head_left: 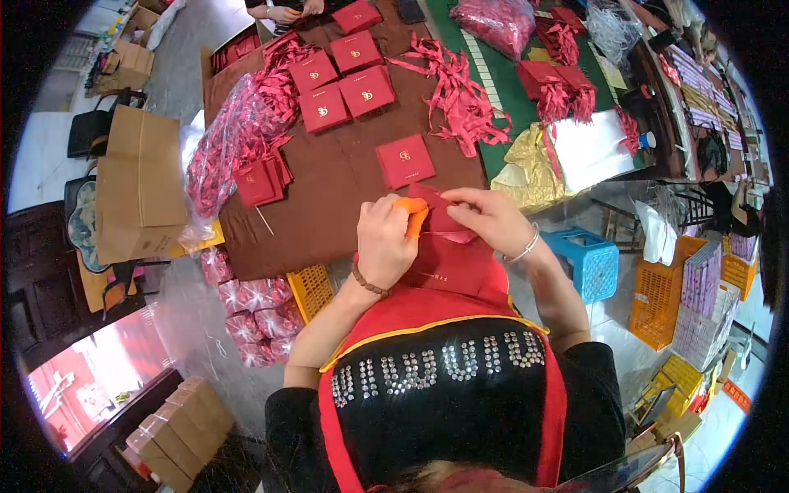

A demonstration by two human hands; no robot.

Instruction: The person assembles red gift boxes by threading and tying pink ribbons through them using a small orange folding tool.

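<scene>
In front of my red apron (pixel 394 316), I hold a red pouch (pixel 448 263) with small gold lettering; its upper part is folded up. My left hand (pixel 386 238), with orange covers on its fingers, is closed on the pouch's left edge. From the right, my right hand (pixel 493 220) has thumb and fingers closed at the pouch's upper edge; the fingertips are partly hidden. Just beyond my hands, a red pouch with a gold emblem (pixel 405 161) lies flat on the brown-covered table (pixel 329 181).
Several more red pouches (pixel 366 90) lie in stacks farther back. Red ribbons (pixel 460 94) are heaped at the right, and a plastic bag of red ribbons (pixel 234 140) at the left. A blue stool (pixel 588 263) stands right of me. Another person's hands (pixel 288 12) are at the far edge.
</scene>
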